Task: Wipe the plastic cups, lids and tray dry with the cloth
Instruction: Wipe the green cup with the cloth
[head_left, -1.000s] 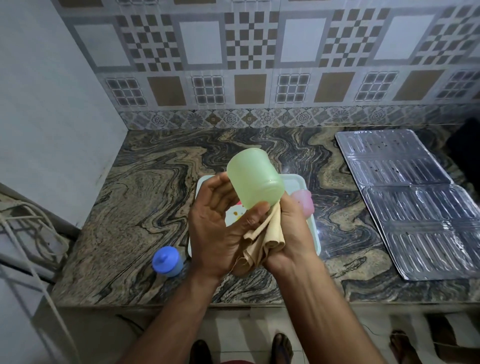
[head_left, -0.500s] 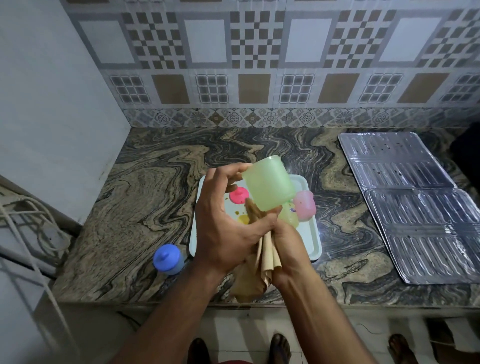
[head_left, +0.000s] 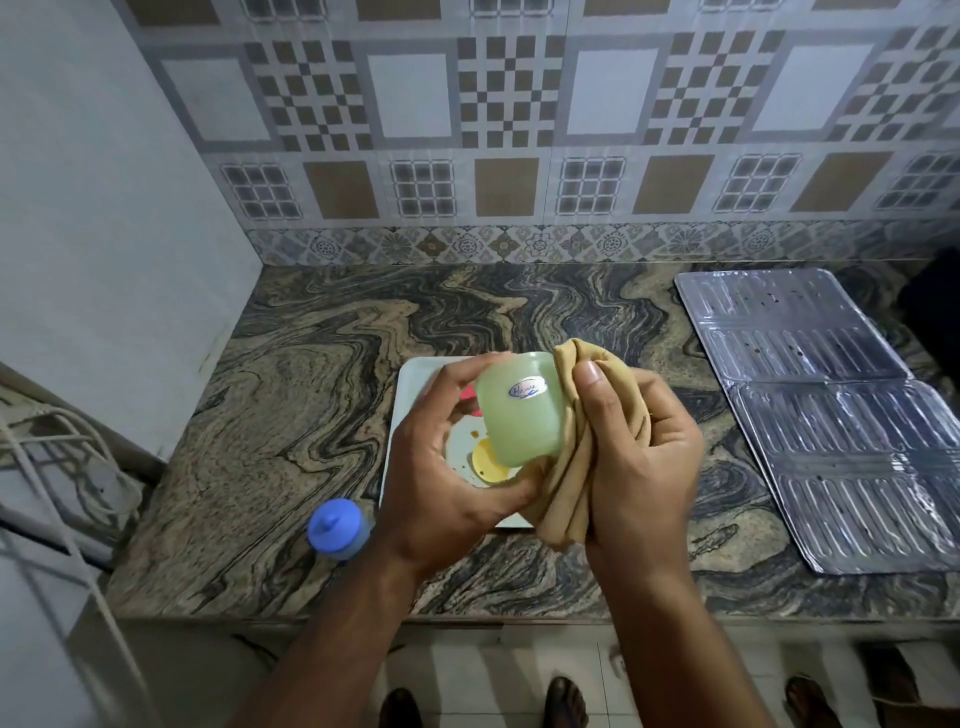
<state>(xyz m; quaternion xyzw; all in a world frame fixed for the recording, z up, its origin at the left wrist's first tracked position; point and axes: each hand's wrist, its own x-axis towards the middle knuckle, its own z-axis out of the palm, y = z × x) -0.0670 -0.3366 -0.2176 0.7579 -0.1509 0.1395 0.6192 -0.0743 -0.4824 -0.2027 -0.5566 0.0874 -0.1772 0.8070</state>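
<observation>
**Green cup held against the cloth above the tray**

The left hand (head_left: 441, 483) grips a translucent pale green plastic cup (head_left: 521, 410), fingers curled over its far side and thumb under its lower end. The cup is tilted, an oval label facing up. The right hand (head_left: 636, 452) clutches a bunched tan cloth (head_left: 569, 467), thumb pressing the fabric against the cup's right side; folds of the cloth hang down between the two hands.

Both are held in the air over a white rectangular plastic tray (head_left: 410, 379) that lies near the middle of the marbled stone desk (head_left: 311, 405), toward its front edge. In the tray, partly hidden by the hands, lie a round yellow lid (head_left: 488, 462) and a bit of something pink (head_left: 470, 400). A small blue lidded plastic cup (head_left: 337, 527) stands on the desk just beside the tray's front left corner. Ribbed foil sheets (head_left: 831, 415) cover the desk's right end.
</observation>
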